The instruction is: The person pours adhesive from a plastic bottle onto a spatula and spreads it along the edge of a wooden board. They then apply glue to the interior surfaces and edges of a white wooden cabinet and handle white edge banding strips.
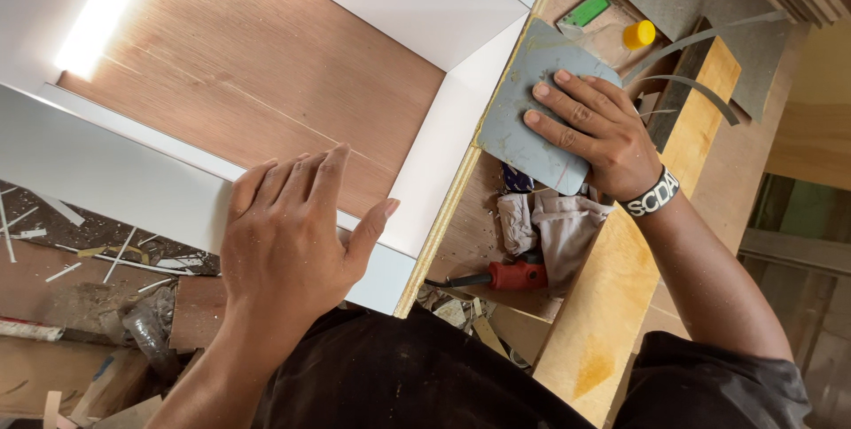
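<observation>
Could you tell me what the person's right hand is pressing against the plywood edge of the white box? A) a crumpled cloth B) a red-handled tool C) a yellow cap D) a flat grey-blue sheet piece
D: the right hand lies flat on a grey-blue sheet piece at the box's plywood edge; the red-handled tool and cloth lie untouched below.
</observation>
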